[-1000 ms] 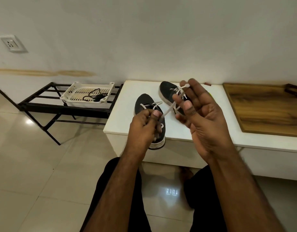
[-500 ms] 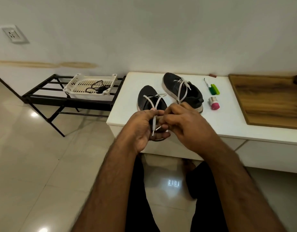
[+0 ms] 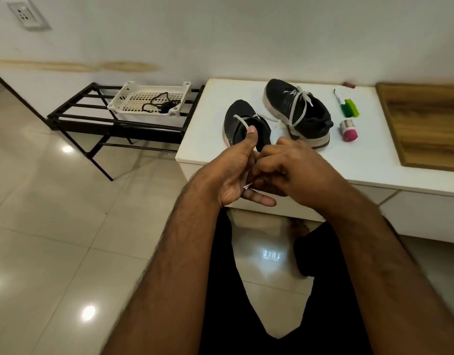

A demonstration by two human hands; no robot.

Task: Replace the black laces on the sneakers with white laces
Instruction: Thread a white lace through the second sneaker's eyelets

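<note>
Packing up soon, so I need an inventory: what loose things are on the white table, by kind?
Sneakers: 2, the near sneaker and the far sneaker
Green markers: 2
Pink-capped roll: 1
Wooden board: 1
Total: 6

Your two forearms are bare from the near edge of view up to the wrists, with no sleeves, watch or rings showing. Your left hand (image 3: 233, 172) and right hand (image 3: 295, 170) are bare as well. Below them you wear black trousers (image 3: 220, 290), plain cloth covering both thighs and knees.
</note>
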